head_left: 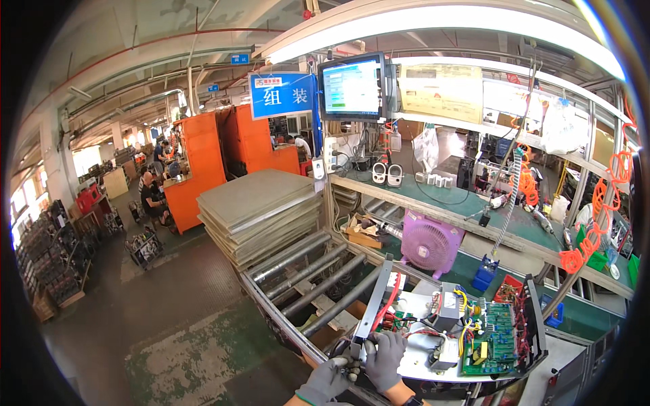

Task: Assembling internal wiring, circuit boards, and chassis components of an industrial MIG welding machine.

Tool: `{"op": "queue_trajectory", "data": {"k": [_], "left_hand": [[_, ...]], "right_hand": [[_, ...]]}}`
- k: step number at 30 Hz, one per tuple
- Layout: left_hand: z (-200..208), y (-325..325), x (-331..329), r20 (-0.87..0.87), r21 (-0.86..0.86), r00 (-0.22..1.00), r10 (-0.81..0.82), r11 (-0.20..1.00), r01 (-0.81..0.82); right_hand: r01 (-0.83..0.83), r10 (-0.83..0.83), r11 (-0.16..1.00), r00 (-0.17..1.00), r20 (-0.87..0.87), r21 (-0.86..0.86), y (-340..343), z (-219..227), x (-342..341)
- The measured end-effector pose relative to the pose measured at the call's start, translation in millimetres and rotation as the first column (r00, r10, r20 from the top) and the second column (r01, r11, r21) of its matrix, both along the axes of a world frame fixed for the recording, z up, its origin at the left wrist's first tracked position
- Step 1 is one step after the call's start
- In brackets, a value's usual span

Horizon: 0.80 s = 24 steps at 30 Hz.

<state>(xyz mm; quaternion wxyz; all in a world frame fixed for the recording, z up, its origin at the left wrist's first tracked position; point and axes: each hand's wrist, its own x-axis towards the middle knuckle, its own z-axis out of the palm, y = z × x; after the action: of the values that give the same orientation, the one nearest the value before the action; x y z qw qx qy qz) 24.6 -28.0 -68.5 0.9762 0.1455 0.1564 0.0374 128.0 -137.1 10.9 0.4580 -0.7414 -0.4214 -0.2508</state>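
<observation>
Both my hands wear grey gloves and meet at the near left corner of an open electronics chassis (416,365). My left hand (328,380) is lower, with its fingers closed near the corner; what they hold is too small to make out. Just to its right, my right hand (386,360) has curled fingers on the lower end of the chassis's upright grey metal panel (374,301). Inside the chassis are a green circuit board (497,325), a grey boxed component (447,308), red wires (391,298) and yellow wires.
Behind the chassis stands a purple fan (428,245). Metal rollers (332,287) run to the left, beside a stack of flat boards (261,210). A blue bin (485,273) sits behind. Orange coiled hoses (596,230) and a spring-hung tool cord (511,196) hang at right. A monitor (352,88) is above.
</observation>
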Motion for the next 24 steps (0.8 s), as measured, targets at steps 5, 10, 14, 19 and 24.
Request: {"op": "queue_trajectory", "data": {"k": [5,10,14,19,24], "left_hand": [[-5.5,6.3,3.6,-0.020,-0.059,1.000,-0.013,0.998,0.012],[18.2,5.5,-4.0,-0.019,0.003,0.999,-0.034,0.999,0.035],[29.9,2.6,-6.9,-0.088,0.051,0.996,0.010,0.999,-0.006],[46.3,-4.4,-10.3,-0.101,0.072,0.994,0.035,0.997,-0.028],[51.4,-2.8,-7.9,-0.103,0.125,0.993,0.063,0.991,-0.050]], "right_hand": [[-0.060,0.053,0.994,0.995,0.089,0.087,3.1,-4.2,4.5],[-0.113,0.111,0.991,0.993,0.028,0.076,1.4,-14.9,12.4],[-0.042,0.041,0.998,0.999,0.021,0.052,0.6,-3.9,3.2],[0.014,-0.016,0.998,0.999,0.038,0.061,0.3,1.2,-1.8],[-0.085,0.085,0.986,0.996,0.004,0.147,2.8,4.1,-1.4]]}}
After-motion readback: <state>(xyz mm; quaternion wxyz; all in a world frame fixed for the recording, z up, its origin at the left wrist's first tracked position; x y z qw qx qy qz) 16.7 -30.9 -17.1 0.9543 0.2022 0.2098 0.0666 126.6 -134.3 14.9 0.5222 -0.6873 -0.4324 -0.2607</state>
